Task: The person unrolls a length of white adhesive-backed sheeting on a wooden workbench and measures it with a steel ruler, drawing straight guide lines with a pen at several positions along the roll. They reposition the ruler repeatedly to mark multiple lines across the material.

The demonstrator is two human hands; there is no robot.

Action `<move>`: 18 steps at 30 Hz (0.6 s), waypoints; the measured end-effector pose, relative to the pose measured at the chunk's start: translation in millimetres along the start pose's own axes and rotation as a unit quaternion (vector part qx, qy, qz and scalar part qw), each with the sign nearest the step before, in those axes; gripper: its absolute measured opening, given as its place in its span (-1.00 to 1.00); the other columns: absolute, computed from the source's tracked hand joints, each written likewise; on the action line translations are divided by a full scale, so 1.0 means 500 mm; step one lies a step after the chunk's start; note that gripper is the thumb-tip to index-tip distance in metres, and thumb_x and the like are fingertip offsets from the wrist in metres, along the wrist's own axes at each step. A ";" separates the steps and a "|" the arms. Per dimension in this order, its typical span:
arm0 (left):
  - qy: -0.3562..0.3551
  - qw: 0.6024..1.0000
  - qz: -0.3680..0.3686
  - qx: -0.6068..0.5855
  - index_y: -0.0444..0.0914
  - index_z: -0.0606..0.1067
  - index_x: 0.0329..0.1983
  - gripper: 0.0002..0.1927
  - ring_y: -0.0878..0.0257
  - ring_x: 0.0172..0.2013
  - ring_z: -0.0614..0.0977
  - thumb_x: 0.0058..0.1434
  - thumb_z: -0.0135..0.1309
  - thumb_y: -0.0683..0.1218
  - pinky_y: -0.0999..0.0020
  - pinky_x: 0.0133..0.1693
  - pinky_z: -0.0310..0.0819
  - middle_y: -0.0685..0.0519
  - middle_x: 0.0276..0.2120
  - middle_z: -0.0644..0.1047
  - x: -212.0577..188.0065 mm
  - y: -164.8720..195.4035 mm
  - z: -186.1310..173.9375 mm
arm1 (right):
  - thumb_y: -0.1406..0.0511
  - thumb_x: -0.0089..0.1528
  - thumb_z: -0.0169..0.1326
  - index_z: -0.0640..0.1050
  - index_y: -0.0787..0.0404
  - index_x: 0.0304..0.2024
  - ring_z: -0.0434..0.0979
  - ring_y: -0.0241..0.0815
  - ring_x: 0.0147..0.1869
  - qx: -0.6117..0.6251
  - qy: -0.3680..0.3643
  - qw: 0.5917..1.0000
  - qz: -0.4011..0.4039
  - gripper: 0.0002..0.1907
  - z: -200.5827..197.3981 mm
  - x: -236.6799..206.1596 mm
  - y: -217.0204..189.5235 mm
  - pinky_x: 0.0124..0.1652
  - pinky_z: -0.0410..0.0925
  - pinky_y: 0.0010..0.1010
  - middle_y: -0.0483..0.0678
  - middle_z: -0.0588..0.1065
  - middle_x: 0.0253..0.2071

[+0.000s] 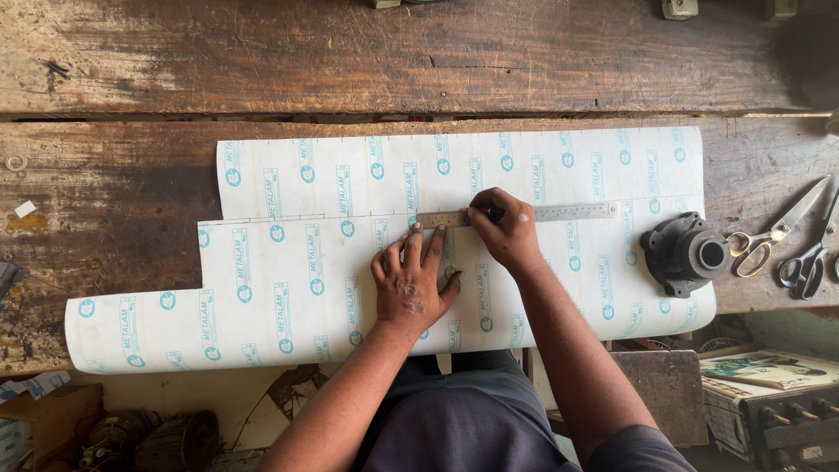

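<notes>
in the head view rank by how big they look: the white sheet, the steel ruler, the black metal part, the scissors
1. white sheet, by far the largest
2. steel ruler, longest of the rest, though thin and partly covered by the right hand
3. black metal part and scissors look alike; no ranking

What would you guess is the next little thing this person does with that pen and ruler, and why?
Probably draw the pen along the steel ruler, toward the right. The left hand presses the ruler's left end flat on the white sheet, the right hand holds the pen tip at the ruler's edge, and most of the ruler lies bare to the right.
</notes>
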State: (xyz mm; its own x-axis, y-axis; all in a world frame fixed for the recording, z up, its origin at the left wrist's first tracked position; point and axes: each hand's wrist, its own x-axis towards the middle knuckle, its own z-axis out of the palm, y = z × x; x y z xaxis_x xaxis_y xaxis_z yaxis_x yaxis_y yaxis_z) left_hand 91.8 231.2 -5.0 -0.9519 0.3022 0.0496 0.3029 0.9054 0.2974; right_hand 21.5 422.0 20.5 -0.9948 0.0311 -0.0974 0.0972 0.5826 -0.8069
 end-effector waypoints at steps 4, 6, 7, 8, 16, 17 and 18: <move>-0.002 1.000 -0.002 -0.001 -0.06 0.29 0.44 -0.21 -0.03 0.19 0.37 0.25 0.00 0.39 -0.17 0.21 0.13 -0.14 0.32 0.31 -0.001 0.000 0.000 | 0.34 0.26 0.18 0.58 0.33 -0.19 0.70 -0.20 -0.24 -0.007 0.001 1.000 -0.008 -0.85 -0.001 0.001 -0.003 -0.21 0.56 -0.40 0.07 0.64 -0.31; -0.003 1.000 -0.002 -0.003 -0.06 0.29 0.44 -0.21 -0.03 0.19 0.37 0.25 0.00 0.40 -0.17 0.20 0.14 -0.14 0.32 0.31 -0.001 0.001 0.000 | 0.34 0.27 0.17 0.58 0.33 -0.19 0.70 -0.20 -0.23 -0.007 0.003 1.000 -0.010 -0.85 -0.001 0.002 -0.001 -0.21 0.57 -0.40 0.08 0.64 -0.31; -0.002 1.000 -0.002 -0.004 -0.05 0.30 0.44 -0.21 -0.04 0.18 0.37 0.24 0.01 0.39 -0.17 0.19 0.14 -0.13 0.32 0.31 -0.001 0.001 0.000 | 0.35 0.26 0.17 0.58 0.34 -0.20 0.70 -0.19 -0.23 -0.004 -0.002 1.000 -0.008 -0.86 0.000 0.002 0.001 -0.20 0.57 -0.40 0.08 0.65 -0.31; -0.001 1.000 -0.003 -0.004 -0.04 0.30 0.44 -0.21 -0.04 0.18 0.37 0.23 0.01 0.39 -0.17 0.19 0.14 -0.13 0.32 0.31 0.000 0.001 -0.001 | 0.35 0.26 0.17 0.58 0.34 -0.21 0.71 -0.19 -0.23 -0.001 -0.007 1.000 -0.006 -0.86 0.001 0.003 0.004 -0.19 0.57 -0.39 0.08 0.65 -0.31; -0.007 1.000 -0.003 -0.003 -0.06 0.29 0.44 -0.20 -0.05 0.18 0.38 0.21 0.04 0.37 -0.17 0.19 0.14 -0.13 0.32 0.31 0.003 0.000 -0.009 | 0.42 0.26 0.14 0.58 0.33 -0.21 0.54 -0.28 -0.25 0.161 0.042 0.986 0.030 -0.92 -0.009 -0.007 0.054 -0.22 0.44 -0.46 0.00 0.56 -0.33; -0.004 1.000 -0.003 -0.006 -0.06 0.29 0.44 -0.20 -0.05 0.17 0.38 0.21 0.04 0.37 -0.17 0.18 0.14 -0.14 0.31 0.31 0.004 0.000 -0.010 | 0.42 0.26 0.14 0.58 0.33 -0.21 0.52 -0.30 -0.24 0.160 0.050 0.986 0.025 -0.92 -0.015 -0.009 0.060 -0.22 0.42 -0.47 -0.01 0.55 -0.32; -0.002 1.000 -0.002 -0.003 -0.06 0.29 0.44 -0.20 -0.05 0.17 0.38 0.21 0.04 0.37 -0.17 0.18 0.15 -0.13 0.31 0.31 0.003 -0.001 -0.010 | 0.41 0.25 0.15 0.57 0.32 -0.21 0.53 -0.30 -0.23 0.136 0.051 0.989 0.025 -0.91 -0.021 -0.011 0.064 -0.21 0.43 -0.46 -0.01 0.56 -0.31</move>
State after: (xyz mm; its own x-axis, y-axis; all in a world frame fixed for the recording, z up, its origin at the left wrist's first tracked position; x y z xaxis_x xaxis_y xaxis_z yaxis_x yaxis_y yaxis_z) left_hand 89.9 229.8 0.0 -0.9529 0.2999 0.0449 0.2990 0.9046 0.3037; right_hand 29.8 448.9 1.1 -0.9851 0.1438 -0.0942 0.1385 0.3389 -0.9306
